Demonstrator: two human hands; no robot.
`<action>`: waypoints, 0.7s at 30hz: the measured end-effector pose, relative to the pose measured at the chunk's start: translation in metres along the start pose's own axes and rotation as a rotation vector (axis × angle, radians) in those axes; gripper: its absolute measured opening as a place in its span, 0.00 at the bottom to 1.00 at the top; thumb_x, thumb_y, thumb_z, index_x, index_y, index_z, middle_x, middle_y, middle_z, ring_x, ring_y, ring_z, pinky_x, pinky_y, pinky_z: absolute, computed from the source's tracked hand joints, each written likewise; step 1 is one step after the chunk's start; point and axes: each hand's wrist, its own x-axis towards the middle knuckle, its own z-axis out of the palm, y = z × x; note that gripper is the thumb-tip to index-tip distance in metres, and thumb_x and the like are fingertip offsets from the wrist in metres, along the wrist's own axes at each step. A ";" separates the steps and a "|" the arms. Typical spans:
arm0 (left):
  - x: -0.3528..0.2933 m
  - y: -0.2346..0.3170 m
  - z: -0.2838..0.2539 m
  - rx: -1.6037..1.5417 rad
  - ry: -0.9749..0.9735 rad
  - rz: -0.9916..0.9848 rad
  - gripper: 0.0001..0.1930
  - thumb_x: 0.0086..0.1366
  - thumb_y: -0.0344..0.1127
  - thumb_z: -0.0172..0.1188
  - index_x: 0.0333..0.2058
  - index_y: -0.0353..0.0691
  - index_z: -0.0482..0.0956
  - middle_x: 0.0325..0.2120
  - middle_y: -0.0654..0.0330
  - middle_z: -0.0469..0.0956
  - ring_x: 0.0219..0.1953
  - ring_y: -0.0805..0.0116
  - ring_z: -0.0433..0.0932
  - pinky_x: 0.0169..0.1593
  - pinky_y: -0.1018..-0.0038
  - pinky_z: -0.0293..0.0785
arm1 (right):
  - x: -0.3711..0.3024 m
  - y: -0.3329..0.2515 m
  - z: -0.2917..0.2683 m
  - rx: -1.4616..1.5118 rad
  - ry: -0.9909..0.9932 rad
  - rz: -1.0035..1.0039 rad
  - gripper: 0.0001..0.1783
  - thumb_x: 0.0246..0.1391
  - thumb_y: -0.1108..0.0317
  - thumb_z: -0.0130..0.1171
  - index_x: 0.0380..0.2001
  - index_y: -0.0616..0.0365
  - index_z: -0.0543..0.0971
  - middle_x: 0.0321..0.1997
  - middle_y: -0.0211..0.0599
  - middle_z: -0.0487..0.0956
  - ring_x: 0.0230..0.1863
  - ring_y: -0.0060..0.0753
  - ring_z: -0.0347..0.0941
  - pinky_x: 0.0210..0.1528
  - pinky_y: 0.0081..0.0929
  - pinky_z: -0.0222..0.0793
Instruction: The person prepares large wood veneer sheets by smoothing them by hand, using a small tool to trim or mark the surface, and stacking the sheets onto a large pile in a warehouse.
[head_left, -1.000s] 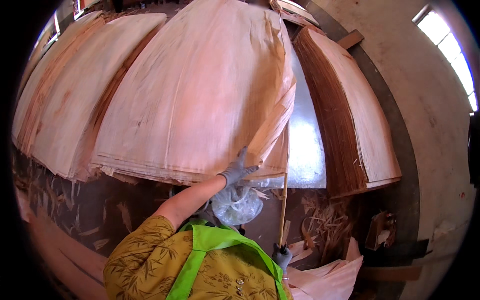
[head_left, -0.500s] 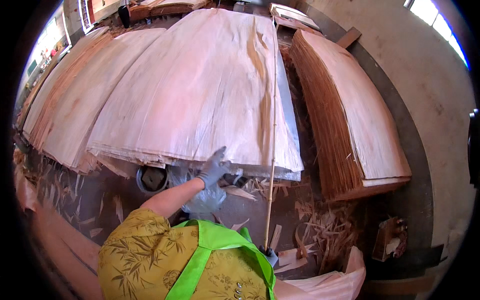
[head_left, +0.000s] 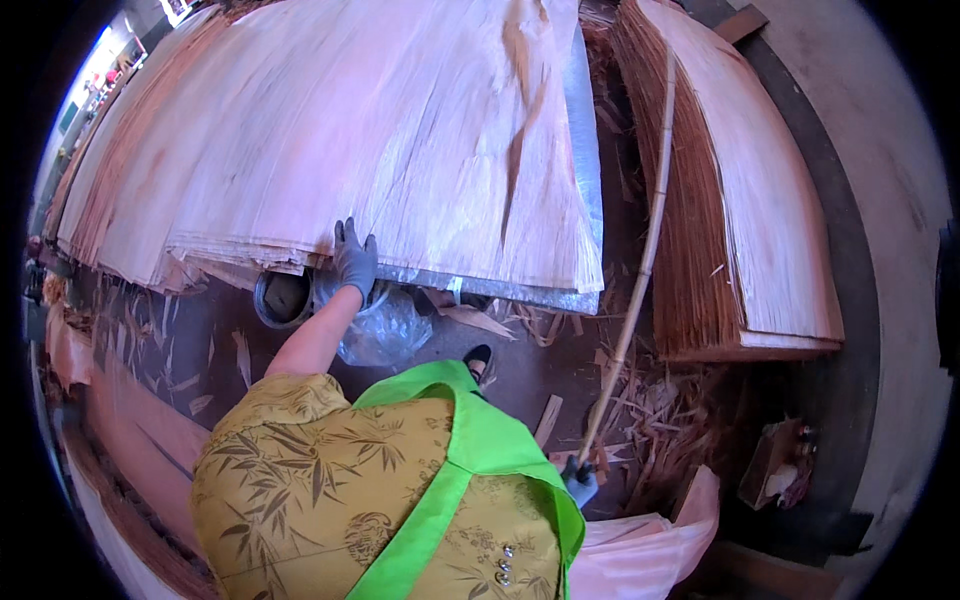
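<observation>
My left hand [head_left: 355,262], in a grey glove, lies with fingers spread on the near edge of a broad stack of pale wood veneer sheets [head_left: 400,150]. My right hand [head_left: 578,484], also gloved, is closed round the lower end of a long thin bamboo pole [head_left: 640,270]. The pole slants up and away to the right, crossing in front of the gap and the tall veneer stack. A crease runs down the right part of the top sheet. Below its near edge hang clear plastic wrap [head_left: 385,330] and a round dark bucket [head_left: 283,298].
A tall veneer stack [head_left: 770,200] stands at the right, near the wall. Wood scraps [head_left: 665,430] litter the floor. A small wooden box [head_left: 770,465] sits at lower right. Loose pink sheets [head_left: 650,540] lie beside me, and more veneer [head_left: 140,410] lies at lower left.
My left hand has shifted left along the sheet's near edge. The pole has swung from lying upright along the stack's right side to slanting rightward, off the sheet. My view has tilted downward.
</observation>
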 end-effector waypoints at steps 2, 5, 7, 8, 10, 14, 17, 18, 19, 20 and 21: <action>0.012 0.028 0.014 -0.021 0.018 -0.021 0.29 0.57 0.41 0.55 0.56 0.37 0.60 0.58 0.41 0.56 0.59 0.46 0.58 0.59 0.62 0.58 | 0.028 -0.017 0.000 0.009 0.113 -0.075 0.13 0.50 0.72 0.61 0.16 0.62 0.70 0.16 0.23 0.67 0.21 0.16 0.56 0.21 0.19 0.54; 0.017 0.064 0.045 -0.115 0.021 0.025 0.30 0.55 0.39 0.57 0.56 0.38 0.60 0.59 0.42 0.56 0.59 0.46 0.59 0.59 0.62 0.57 | 0.062 -0.060 -0.004 0.042 0.117 0.052 0.14 0.50 0.72 0.60 0.16 0.54 0.67 0.16 0.22 0.65 0.17 0.14 0.55 0.18 0.18 0.51; 0.017 0.090 0.060 -0.193 0.009 0.068 0.31 0.54 0.36 0.58 0.57 0.39 0.60 0.59 0.43 0.55 0.58 0.45 0.59 0.59 0.61 0.58 | 0.101 -0.070 -0.004 0.086 0.113 -0.041 0.15 0.50 0.72 0.59 0.16 0.53 0.66 0.15 0.20 0.63 0.16 0.14 0.55 0.17 0.18 0.49; 0.017 0.098 0.062 -0.196 0.001 0.061 0.31 0.54 0.36 0.58 0.57 0.39 0.59 0.59 0.43 0.55 0.58 0.45 0.58 0.59 0.61 0.58 | 0.121 -0.072 -0.006 0.107 0.106 -0.084 0.15 0.51 0.73 0.58 0.16 0.52 0.65 0.15 0.19 0.62 0.16 0.13 0.54 0.16 0.17 0.48; 0.018 0.107 0.065 -0.188 -0.002 0.043 0.31 0.54 0.36 0.58 0.57 0.39 0.59 0.59 0.42 0.54 0.59 0.45 0.58 0.59 0.60 0.58 | 0.173 -0.077 -0.010 0.146 0.098 -0.027 0.15 0.53 0.71 0.56 0.16 0.53 0.65 0.15 0.19 0.61 0.17 0.15 0.53 0.17 0.19 0.47; 0.016 0.103 0.069 -0.055 -0.065 -0.039 0.31 0.57 0.37 0.56 0.58 0.38 0.58 0.60 0.45 0.55 0.60 0.46 0.56 0.61 0.62 0.54 | 0.253 -0.104 -0.010 -0.006 0.227 -0.324 0.13 0.55 0.67 0.54 0.20 0.63 0.71 0.17 0.23 0.64 0.18 0.20 0.53 0.17 0.23 0.48; 0.019 0.117 0.028 0.172 -0.107 -0.170 0.32 0.57 0.44 0.54 0.59 0.41 0.58 0.60 0.43 0.54 0.61 0.47 0.55 0.62 0.59 0.52 | 0.353 -0.077 -0.045 -0.051 0.212 -0.268 0.15 0.54 0.61 0.56 0.20 0.61 0.75 0.15 0.25 0.65 0.17 0.22 0.56 0.18 0.24 0.51; 0.021 0.125 0.021 0.262 -0.138 -0.212 0.32 0.57 0.45 0.54 0.59 0.41 0.57 0.60 0.43 0.54 0.61 0.47 0.54 0.62 0.59 0.51 | 0.391 -0.061 -0.064 -0.155 0.267 -0.352 0.17 0.54 0.59 0.55 0.23 0.65 0.76 0.16 0.28 0.69 0.17 0.27 0.57 0.19 0.28 0.54; 0.013 0.097 0.022 0.242 -0.049 -0.277 0.33 0.57 0.46 0.53 0.59 0.40 0.56 0.60 0.42 0.54 0.62 0.48 0.53 0.62 0.58 0.50 | 0.421 -0.069 -0.050 -0.249 0.269 -0.445 0.20 0.55 0.58 0.54 0.27 0.70 0.77 0.16 0.31 0.72 0.16 0.31 0.59 0.19 0.32 0.57; 0.006 0.061 0.028 0.217 0.038 -0.332 0.34 0.58 0.47 0.53 0.60 0.39 0.55 0.60 0.42 0.53 0.63 0.49 0.52 0.63 0.58 0.49 | 0.448 -0.080 -0.042 -0.283 0.232 -0.440 0.22 0.55 0.56 0.54 0.30 0.72 0.76 0.20 0.40 0.75 0.18 0.37 0.63 0.21 0.36 0.61; 0.000 0.030 0.028 0.213 0.139 -0.360 0.34 0.58 0.47 0.53 0.60 0.38 0.55 0.60 0.41 0.52 0.64 0.50 0.50 0.63 0.59 0.48 | 0.472 -0.094 -0.041 -0.323 0.192 -0.444 0.25 0.55 0.55 0.53 0.33 0.74 0.76 0.23 0.49 0.78 0.19 0.43 0.68 0.24 0.40 0.64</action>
